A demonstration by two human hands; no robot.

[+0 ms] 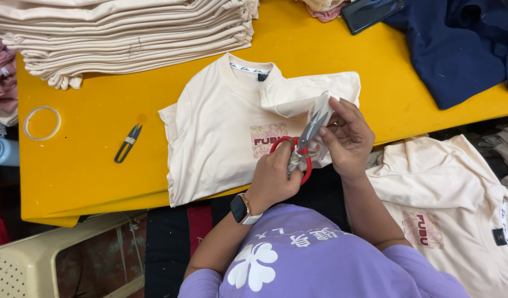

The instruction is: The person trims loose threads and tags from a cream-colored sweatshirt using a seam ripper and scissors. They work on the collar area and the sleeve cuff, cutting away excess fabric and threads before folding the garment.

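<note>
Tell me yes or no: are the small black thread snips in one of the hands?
No, the black thread snips lie untouched on the yellow table, while the left hand holds red-handled scissors.

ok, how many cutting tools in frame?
2. Red-handled scissors in the left hand, at the folded sleeve that the right hand holds; small thread snips lying on the yellow table. Others could be hidden under garments.

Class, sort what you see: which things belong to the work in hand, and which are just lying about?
In use: left hand, red scissors, right hand, cream shirt.

Lying about: snips, tape ring, shirt stack, phone, navy cloth.
</note>
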